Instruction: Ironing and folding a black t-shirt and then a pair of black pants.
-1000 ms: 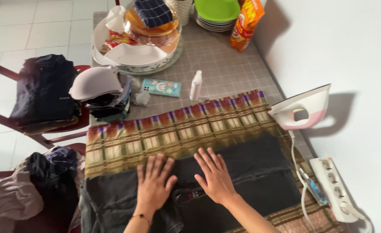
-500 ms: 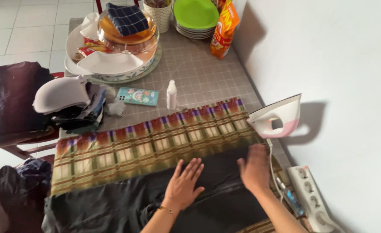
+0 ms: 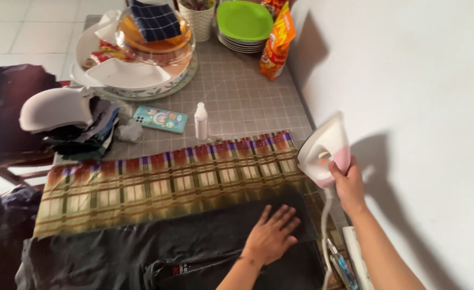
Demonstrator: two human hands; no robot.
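- Two bare hands are in view, both at the near end of the table [image 3: 248, 102].
- Left hand [image 3: 272, 236]: released, palm down, fingers spread flat. It presses on a dark garment [image 3: 194, 241] and grips nothing.
- Right hand [image 3: 347, 182]: closed around the handle of a white and pink clothes iron [image 3: 323, 150]. The iron stands tilted on its heel at the right table edge, close to the wall [image 3: 409, 107], with its nose pointing up.
- Iron cord [image 3: 325, 236]: runs down from the iron's base, passing just to the right of the left hand.
- Dark garment: lies spread across the near part of the table, on top of a plaid cloth [image 3: 162, 177] in brown, cream and red that covers the table surface from left to right.
- Power strip [image 3: 358, 258]: white, lies at the near right corner beside the right forearm.
- Beyond the plaid cloth, on the bare grid-patterned table surface: a small white bottle [image 3: 200, 121] stands upright; a phone [image 3: 160, 118] in a light blue patterned case lies flat just to its left.
- Far end of the table: a round tray [image 3: 140, 80] with dishes, a stack of plates with a green plate [image 3: 245, 21] on top, and an orange snack bag [image 3: 277, 43] leaning by the wall.
- Left table edge: a pile of folded clothes [image 3: 70, 121] with a pale item on top.
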